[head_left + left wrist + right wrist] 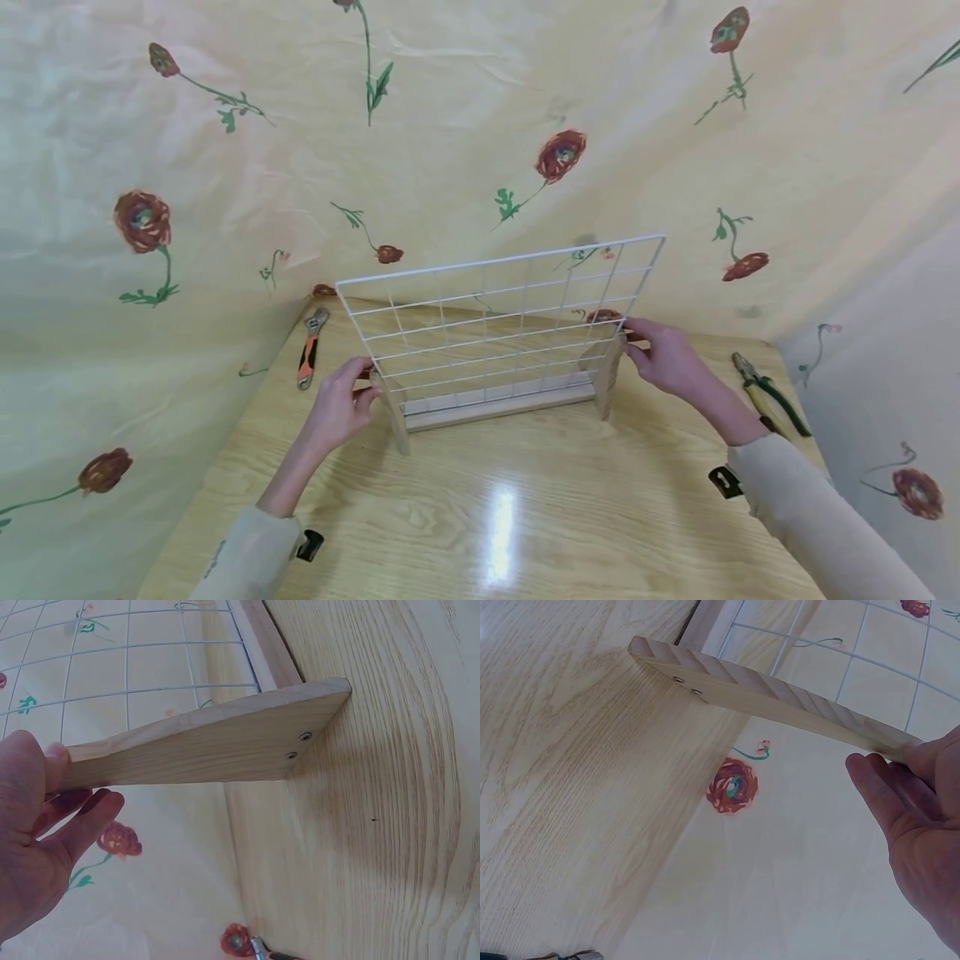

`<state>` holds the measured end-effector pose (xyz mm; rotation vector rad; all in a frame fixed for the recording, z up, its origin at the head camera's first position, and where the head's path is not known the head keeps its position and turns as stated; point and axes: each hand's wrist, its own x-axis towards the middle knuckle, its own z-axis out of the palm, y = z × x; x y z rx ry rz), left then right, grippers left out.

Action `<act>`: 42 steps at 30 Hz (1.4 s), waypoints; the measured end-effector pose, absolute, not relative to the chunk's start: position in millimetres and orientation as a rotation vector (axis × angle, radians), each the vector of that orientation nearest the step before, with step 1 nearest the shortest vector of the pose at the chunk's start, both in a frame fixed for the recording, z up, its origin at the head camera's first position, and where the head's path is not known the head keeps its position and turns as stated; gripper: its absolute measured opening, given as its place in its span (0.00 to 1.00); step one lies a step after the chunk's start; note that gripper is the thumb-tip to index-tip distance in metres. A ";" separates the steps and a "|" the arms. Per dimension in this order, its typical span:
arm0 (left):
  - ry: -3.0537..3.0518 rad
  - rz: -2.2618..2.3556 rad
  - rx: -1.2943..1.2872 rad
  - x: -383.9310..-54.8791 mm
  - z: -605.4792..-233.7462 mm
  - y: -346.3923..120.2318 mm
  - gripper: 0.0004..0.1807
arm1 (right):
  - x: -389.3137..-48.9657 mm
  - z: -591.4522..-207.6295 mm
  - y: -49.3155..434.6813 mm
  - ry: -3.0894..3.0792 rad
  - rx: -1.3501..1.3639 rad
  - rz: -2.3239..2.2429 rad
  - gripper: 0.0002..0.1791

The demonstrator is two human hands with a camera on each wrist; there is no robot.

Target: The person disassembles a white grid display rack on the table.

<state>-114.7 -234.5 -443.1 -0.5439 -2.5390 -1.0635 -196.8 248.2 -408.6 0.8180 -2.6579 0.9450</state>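
Wire rack (pixel 495 333) mid-table (pixel 480 517), wrench (pixel 307 350) left, pliers (pixel 768 392) right, seemingly near the edge.

Your wire grid rack (pixel 495 325) stands upright on the tabletop (pixel 525 517), leaning back slightly. White wire grid panel, seated in a pale wooden base rail. Two tapered wooden end supports (pixel 217 742), each fixed with two screws, rest on the tabletop.
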 end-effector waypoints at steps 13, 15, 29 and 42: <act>-2.557 -1.031 -0.544 -108.7 -440.0 -234.1 0.21 | -199.3 -413.0 247.6 -2.642 0.838 0.993 0.20; -2.563 -1.040 -0.537 -106.6 -440.7 -235.0 0.21 | -199.2 -414.2 246.6 -2.652 0.840 1.004 0.20; -2.516 -1.022 -0.556 -112.5 -442.0 -233.1 0.21 | -202.0 -413.8 248.0 -2.611 0.864 1.041 0.21; -2.533 -1.035 -0.541 -112.2 -442.3 -232.7 0.20 | -201.8 -412.9 248.2 -2.634 0.862 1.044 0.21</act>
